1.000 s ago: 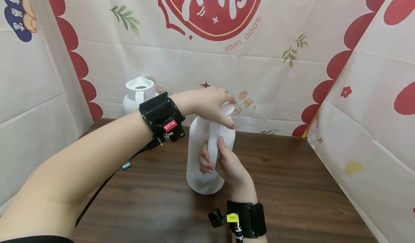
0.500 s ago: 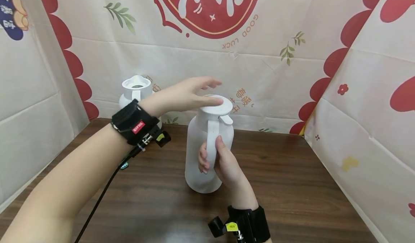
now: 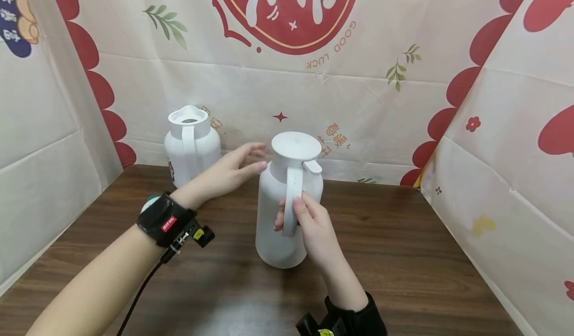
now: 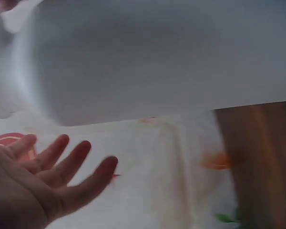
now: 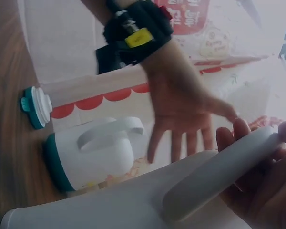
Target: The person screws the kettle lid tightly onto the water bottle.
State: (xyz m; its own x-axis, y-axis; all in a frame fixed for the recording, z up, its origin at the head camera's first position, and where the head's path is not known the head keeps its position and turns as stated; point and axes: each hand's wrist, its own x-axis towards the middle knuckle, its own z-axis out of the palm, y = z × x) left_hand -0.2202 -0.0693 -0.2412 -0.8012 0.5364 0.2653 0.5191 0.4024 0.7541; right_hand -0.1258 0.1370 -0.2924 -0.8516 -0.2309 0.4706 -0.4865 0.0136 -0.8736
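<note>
A large white jug (image 3: 280, 236) stands upright on the table with its round white lid (image 3: 296, 145) on top. My right hand (image 3: 314, 226) grips the jug's handle (image 3: 293, 189), fingers curled round it; the right wrist view shows the same grip on the handle (image 5: 214, 176). Just left of the jug's shoulder, my left hand (image 3: 224, 171) holds nothing, its fingers spread. In the left wrist view that hand (image 4: 52, 181) is beside the jug body (image 4: 157, 62), with a gap between them.
A smaller white jug (image 3: 193, 151) with an open top and a teal base stands at the back left. In the right wrist view a teal and white lid (image 5: 36, 107) lies on the table near it. Printed cloth (image 3: 358, 101) hangs behind and at both sides.
My left hand has come off the large jug's lid and moved down and left. The lid, tilted earlier, now lies flat. My right hand keeps its grip on the handle.
</note>
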